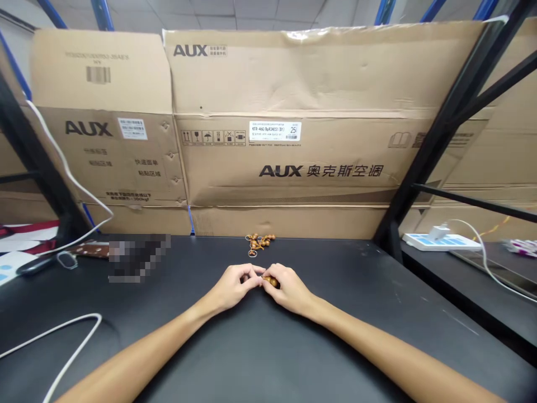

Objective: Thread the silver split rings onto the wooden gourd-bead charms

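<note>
Both my hands meet over the middle of the black table (pixel 260 347). My right hand (pixel 289 290) is closed, pinching a small brown wooden bead-like piece (pixel 271 281) between thumb and fingers. My left hand (pixel 235 285) has its fingers curled in a pinch that touches the same spot; what it grips is too small to make out. Farther back, close to the cardboard, lies a small pile of brown wooden beads with metal rings (pixel 259 243).
Large AUX cardboard boxes (pixel 285 140) wall off the table's back. A white cable (pixel 62 341) loops at the left front, with a blurred patch (pixel 138 257) and a dark object (pixel 37 264) farther left. A black rack post (pixel 436 140) and a white power strip (pixel 440 240) stand at right.
</note>
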Motion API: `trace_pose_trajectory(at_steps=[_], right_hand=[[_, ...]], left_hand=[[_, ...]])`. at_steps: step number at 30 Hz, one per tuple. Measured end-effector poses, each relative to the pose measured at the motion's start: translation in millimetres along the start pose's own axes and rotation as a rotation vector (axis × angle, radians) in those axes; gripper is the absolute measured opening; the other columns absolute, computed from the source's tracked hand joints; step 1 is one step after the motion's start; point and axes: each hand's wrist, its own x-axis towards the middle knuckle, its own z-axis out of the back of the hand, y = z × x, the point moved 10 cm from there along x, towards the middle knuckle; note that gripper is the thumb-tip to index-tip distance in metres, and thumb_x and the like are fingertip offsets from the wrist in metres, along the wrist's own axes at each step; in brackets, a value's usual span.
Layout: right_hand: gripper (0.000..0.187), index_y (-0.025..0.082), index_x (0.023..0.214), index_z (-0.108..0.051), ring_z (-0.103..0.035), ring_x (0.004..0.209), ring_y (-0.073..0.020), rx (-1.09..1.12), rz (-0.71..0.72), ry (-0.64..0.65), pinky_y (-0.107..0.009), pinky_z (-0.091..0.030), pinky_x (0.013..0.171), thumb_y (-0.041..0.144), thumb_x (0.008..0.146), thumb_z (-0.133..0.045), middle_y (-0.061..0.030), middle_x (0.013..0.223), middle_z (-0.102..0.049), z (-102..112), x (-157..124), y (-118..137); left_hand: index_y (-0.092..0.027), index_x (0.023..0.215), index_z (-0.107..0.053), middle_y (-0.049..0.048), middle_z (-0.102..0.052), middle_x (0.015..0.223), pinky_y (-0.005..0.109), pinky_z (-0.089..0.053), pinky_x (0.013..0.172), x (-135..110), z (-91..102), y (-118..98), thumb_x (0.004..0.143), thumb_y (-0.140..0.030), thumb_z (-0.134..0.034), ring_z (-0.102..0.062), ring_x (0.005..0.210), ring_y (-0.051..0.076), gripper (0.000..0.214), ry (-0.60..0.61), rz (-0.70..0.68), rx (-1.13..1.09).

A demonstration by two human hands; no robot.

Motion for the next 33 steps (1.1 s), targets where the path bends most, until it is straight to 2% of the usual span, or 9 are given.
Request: trace_pose_trajectory(at_steps=[5, 10, 21, 26, 33], right_hand=[[0.015, 0.018, 0.074, -0.059, -0.049, 0.067, -0.0151, -0.043, 0.098, 0.040, -0.026, -0.039, 0.063, 0.020, 0.086, -0.052, -0.0017, 0.068, -0.053, -2.0, -2.7, 14.0], [0.012, 0.020, 0.090, -0.060, -0.050, 0.076, -0.0165, 0.066, 0.210, 0.096, -0.027, -0.042, 0.069, 0.019, 0.090, -0.048, -0.0033, 0.079, -0.059, -4.1, -8.7, 35.8], [0.019, 0.019, 0.082, -0.057, -0.049, 0.070, -0.0145, 0.232, 0.149, 0.100, -0.026, -0.040, 0.067, 0.025, 0.094, -0.043, -0.0024, 0.077, -0.056, 3.2, -4.0, 32.7], [0.024, 0.018, 0.083, -0.060, -0.047, 0.066, -0.0120, 0.295, 0.114, 0.114, -0.024, -0.039, 0.064, 0.029, 0.095, -0.043, -0.0007, 0.076, -0.053, 3.7, -3.0, 27.6], [0.021, 0.018, 0.087, -0.063, -0.050, 0.068, -0.0120, 0.334, 0.086, 0.168, -0.024, -0.040, 0.066, 0.030, 0.093, -0.046, -0.0010, 0.078, -0.057, 0.3, -2.7, 26.2]], left_hand=[[-0.016, 0.064, -0.056, 0.0072, -0.070, 0.105, 0.028, -0.046, 0.079, -0.5, 1.1, -2.7, 0.085, -0.031, -0.054, -0.064, 0.088, 0.019, 0.026, -0.013, -0.016, 0.020], [-0.016, 0.065, -0.055, 0.0074, -0.071, 0.095, 0.029, -0.047, 0.079, -0.5, 1.5, -0.1, 0.085, -0.032, -0.055, -0.065, 0.087, 0.020, 0.026, -0.031, -0.014, -0.003], [-0.014, 0.061, -0.055, 0.0106, -0.071, 0.099, 0.032, -0.049, 0.078, 2.1, 0.5, 4.6, 0.078, -0.032, -0.065, -0.067, 0.085, 0.022, 0.027, 0.000, 0.006, -0.223], [-0.013, 0.062, -0.056, 0.0114, -0.069, 0.102, 0.033, -0.050, 0.079, 1.2, -0.8, 7.4, 0.074, -0.030, -0.068, -0.067, 0.087, 0.023, 0.024, 0.006, 0.040, -0.261], [-0.012, 0.061, -0.058, 0.0093, -0.069, 0.092, 0.031, -0.050, 0.074, 1.7, 0.8, 11.1, 0.073, -0.033, -0.070, -0.066, 0.077, 0.020, 0.027, 0.000, 0.082, -0.221]])
